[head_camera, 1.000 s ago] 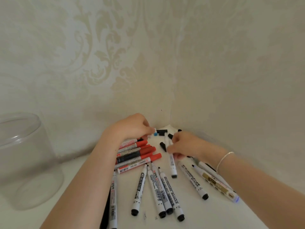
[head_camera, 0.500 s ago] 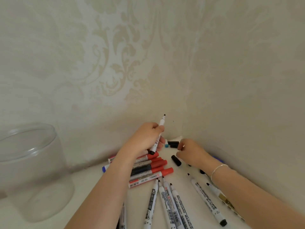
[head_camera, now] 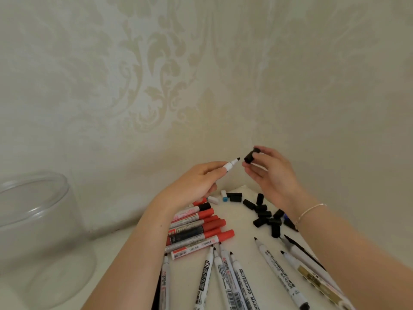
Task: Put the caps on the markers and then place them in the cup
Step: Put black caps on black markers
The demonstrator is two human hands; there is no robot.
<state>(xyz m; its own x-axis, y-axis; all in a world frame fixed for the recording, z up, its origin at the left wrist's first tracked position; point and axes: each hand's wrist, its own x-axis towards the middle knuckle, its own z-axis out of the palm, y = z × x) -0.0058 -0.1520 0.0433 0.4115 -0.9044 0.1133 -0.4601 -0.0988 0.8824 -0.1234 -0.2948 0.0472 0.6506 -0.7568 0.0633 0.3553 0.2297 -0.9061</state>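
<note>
My left hand (head_camera: 196, 182) grips a white uncapped marker (head_camera: 232, 164), its black tip pointing right and up. My right hand (head_camera: 270, 175) pinches a black cap (head_camera: 250, 155) just right of that tip, a small gap between them. Both are raised above the table. Below lie several uncapped white markers (head_camera: 241, 278), a stack of red-capped markers (head_camera: 201, 229) and a pile of loose black caps (head_camera: 266, 217). A clear plastic cup (head_camera: 38, 233) stands at the far left, nothing visible inside it.
The white table (head_camera: 125, 253) ends in a corner of patterned wallpapered walls just behind the caps. A small blue cap (head_camera: 225, 199) and white caps (head_camera: 213, 199) lie near the corner. More markers (head_camera: 312, 271) lie under my right forearm.
My right hand picked a black cap off the table and lifted it to the marker's tip. My left hand tilted the marker from upright toward the right.
</note>
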